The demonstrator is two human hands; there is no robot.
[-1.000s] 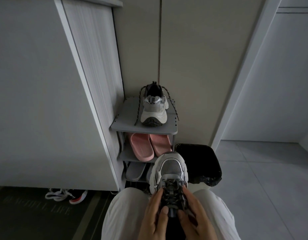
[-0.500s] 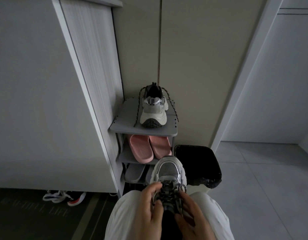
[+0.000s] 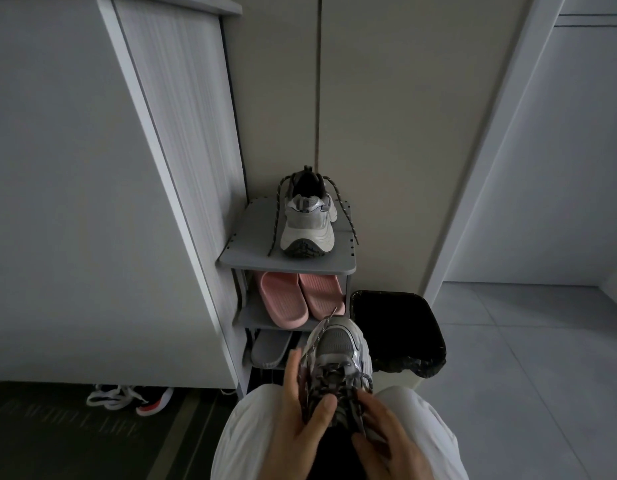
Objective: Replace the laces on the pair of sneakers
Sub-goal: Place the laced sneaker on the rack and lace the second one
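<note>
A grey sneaker (image 3: pixel 341 348) lies between my knees, toe pointing away from me. Its dark speckled lace (image 3: pixel 317 344) runs up its left side, with an end sticking up near the toe. My left hand (image 3: pixel 300 424) grips the sneaker's left side, thumb across the lacing and the lace passing under its fingers. My right hand (image 3: pixel 386 434) pinches the lacing at the sneaker's right side. The second grey sneaker (image 3: pixel 309 226) stands heel toward me on the top shelf of a grey shoe rack (image 3: pixel 251 251), its dark laces hanging loose on both sides.
Pink slippers (image 3: pixel 296 299) sit on the rack's middle shelf, grey slippers (image 3: pixel 269 348) below. A black-lined bin (image 3: pixel 400 334) stands right of the rack. A white cabinet (image 3: pixel 92 202) fills the left. A red-and-white shoe (image 3: pixel 134 400) lies under it. Grey tiled floor (image 3: pixel 529 358) stretches to the right.
My left hand has drawn a length of lace out along the sneaker's left side, and its end now sticks up near the toe. My right hand stays on the lacing.
</note>
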